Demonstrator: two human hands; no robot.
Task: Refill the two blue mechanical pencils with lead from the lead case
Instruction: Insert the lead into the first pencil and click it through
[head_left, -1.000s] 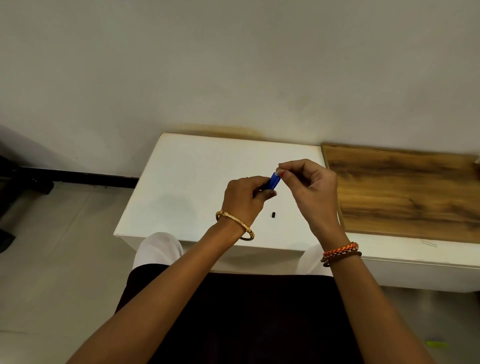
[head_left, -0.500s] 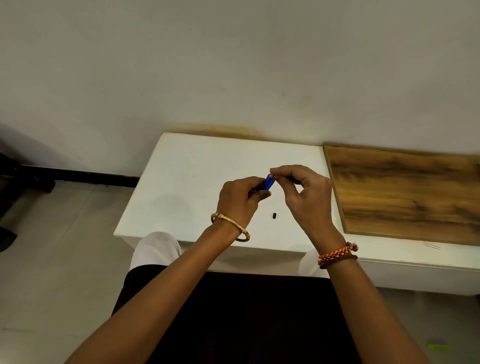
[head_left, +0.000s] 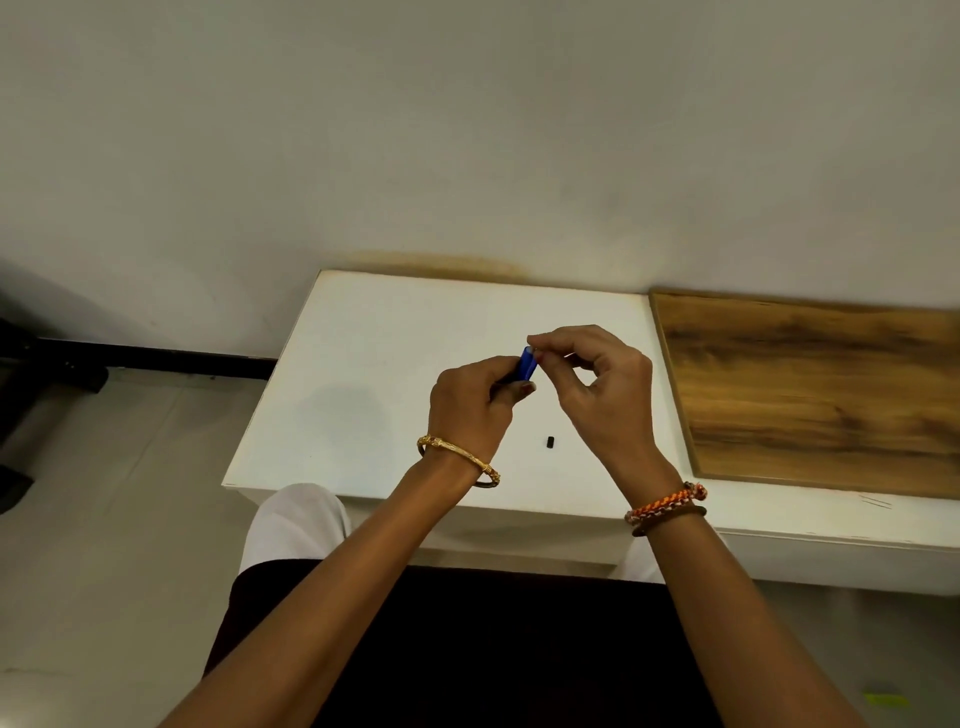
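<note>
We work at a white table (head_left: 363, 364) with a flat matte top, set against a plain pale wall (head_left: 467, 130). A rectangular wood-grain board (head_left: 821, 395) lies flat on the table's right part, its far edge at the wall. The floor (head_left: 104, 493) to the left is pale and smooth, and a dark baseboard strip (head_left: 171, 358) runs along the wall's foot.

A small black piece (head_left: 550, 442) lies alone on the table top, below and between our hands; we cannot tell what it is.

Our left hand (head_left: 475, 405) has its fingers curled round the blue mechanical pencil (head_left: 526, 365), held above the table with its short visible end pointing up and away. Most of the barrel is hidden inside the fist. Our right hand (head_left: 602, 395) brings thumb and forefinger together at the pencil's upper end; whether they pinch a lead there is too small to tell.

A gold bangle (head_left: 457, 457) circles the left wrist, and braided orange bands (head_left: 667, 506) circle the right.
</note>
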